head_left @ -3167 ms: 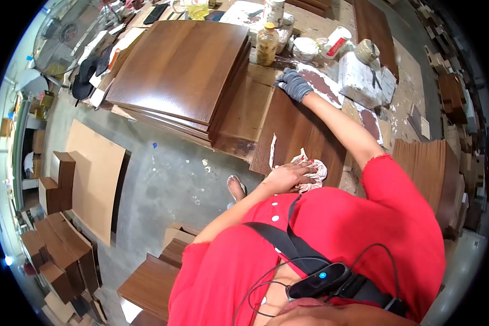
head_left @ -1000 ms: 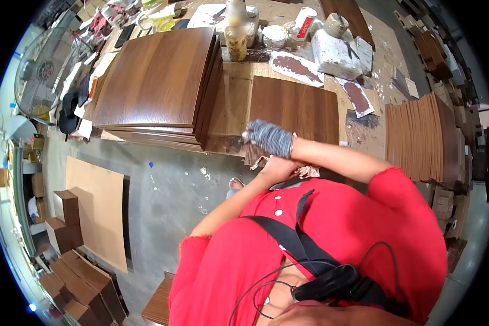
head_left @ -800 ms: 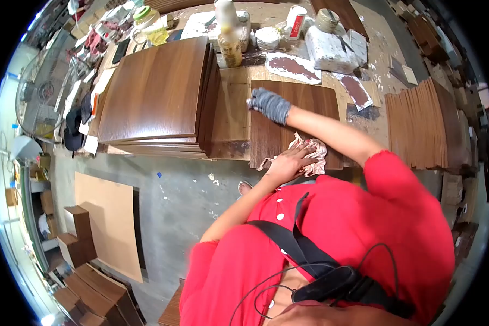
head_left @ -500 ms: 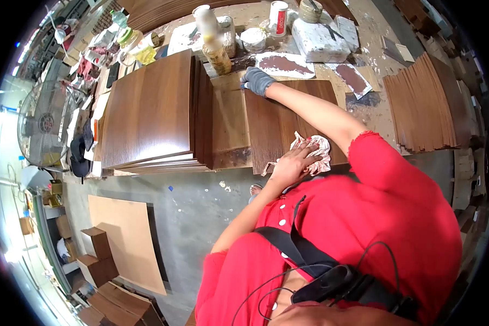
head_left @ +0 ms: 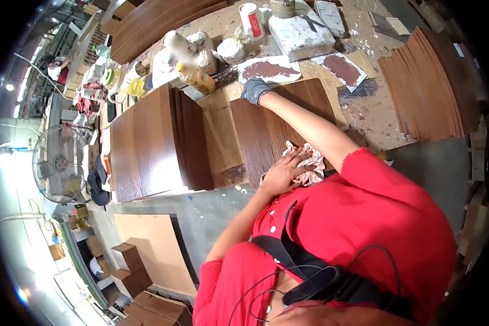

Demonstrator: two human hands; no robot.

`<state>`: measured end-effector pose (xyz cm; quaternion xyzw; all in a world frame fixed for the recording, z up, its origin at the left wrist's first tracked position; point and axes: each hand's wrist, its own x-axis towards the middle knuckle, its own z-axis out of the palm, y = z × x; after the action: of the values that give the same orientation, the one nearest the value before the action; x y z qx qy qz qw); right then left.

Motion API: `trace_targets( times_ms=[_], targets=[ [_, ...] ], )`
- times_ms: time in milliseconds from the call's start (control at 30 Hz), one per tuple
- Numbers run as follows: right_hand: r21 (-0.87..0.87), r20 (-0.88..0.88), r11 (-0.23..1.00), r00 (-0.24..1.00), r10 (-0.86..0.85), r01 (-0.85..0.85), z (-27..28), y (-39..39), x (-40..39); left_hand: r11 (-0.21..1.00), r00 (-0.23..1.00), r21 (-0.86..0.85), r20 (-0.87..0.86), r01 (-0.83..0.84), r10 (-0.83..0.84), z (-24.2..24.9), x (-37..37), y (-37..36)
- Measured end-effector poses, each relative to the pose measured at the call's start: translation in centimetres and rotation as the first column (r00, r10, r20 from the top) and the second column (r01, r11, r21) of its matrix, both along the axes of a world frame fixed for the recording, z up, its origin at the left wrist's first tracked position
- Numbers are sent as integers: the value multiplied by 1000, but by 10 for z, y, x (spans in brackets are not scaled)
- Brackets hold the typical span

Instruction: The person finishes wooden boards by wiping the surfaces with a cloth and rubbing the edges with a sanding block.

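Note:
My bare left hand (head_left: 282,175) presses down on a crumpled, pinkish patterned rag (head_left: 308,169), fingers over it, at the near edge of a dark brown wood-grain panel (head_left: 280,122). The panel lies flat on the worktable. At its far left corner rests my right hand (head_left: 257,91) in a grey glove, fingers curled. A bit of blue shows at those fingertips; I cannot make out what it is. My right forearm crosses above the panel. Left of it stands a stack of similar panels (head_left: 144,141).
Behind the panel are a paint-smeared card (head_left: 269,70), a yellowish bottle (head_left: 196,79), a white tub with a red label (head_left: 251,22) and a white-spattered block (head_left: 301,35). More brown panels (head_left: 421,84) are stacked at right. A fan (head_left: 60,163) stands at left.
The view has turned and shifted, so the table and stacks appear tilted. My left hand and the rag remain at the panel's near edge, my gloved right hand at its far corner.

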<state>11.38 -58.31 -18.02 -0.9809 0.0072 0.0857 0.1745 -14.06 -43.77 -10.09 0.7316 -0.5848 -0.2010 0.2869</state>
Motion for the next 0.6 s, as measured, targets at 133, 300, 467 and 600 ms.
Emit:
trace_targets(
  times_ms=[133,300,467,600],
  targets=[
    [-122,33,984,990,136,-131,17,24,4,1000,1000,-7,-12,-6,6,-2,0,-3],
    [-292,204,949,962,181,-117,-33,74,30,996,998,58,-18,-63,64,-14,-1,-10],
    [-54,210,998,978,22,-11,-16,-8,-15,996,998,69,35,-48,45,-14,-1,-14],
    [-339,140,932,972,187,-130,-42,-98,-28,996,998,79,38,-47,44,-13,-2,-15]
  ],
)
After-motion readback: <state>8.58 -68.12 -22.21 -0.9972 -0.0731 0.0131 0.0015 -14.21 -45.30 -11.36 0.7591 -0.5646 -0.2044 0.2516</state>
